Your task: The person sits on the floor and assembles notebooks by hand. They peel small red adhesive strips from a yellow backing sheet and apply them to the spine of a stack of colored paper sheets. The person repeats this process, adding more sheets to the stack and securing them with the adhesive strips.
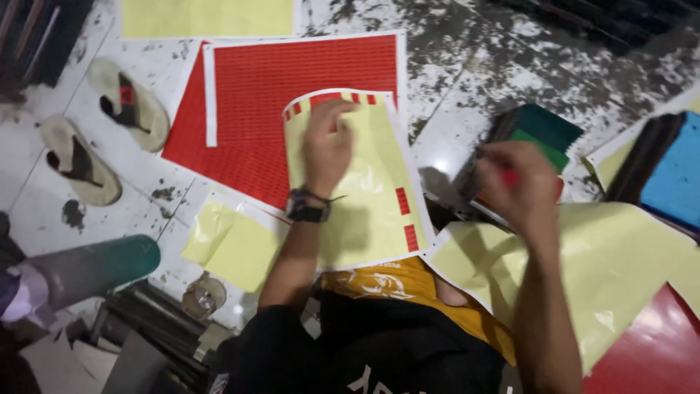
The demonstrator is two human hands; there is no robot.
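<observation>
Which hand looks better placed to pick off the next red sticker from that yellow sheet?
Probably the right hand: it hovers free beside the yellow sheet, seemingly pinching something red, near the two red stickers at its edge. The left hand lies flat on the sheet, pinning it.

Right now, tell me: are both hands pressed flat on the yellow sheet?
No: only the left hand rests on the yellow sheet; the right hand is raised beside it.
</observation>
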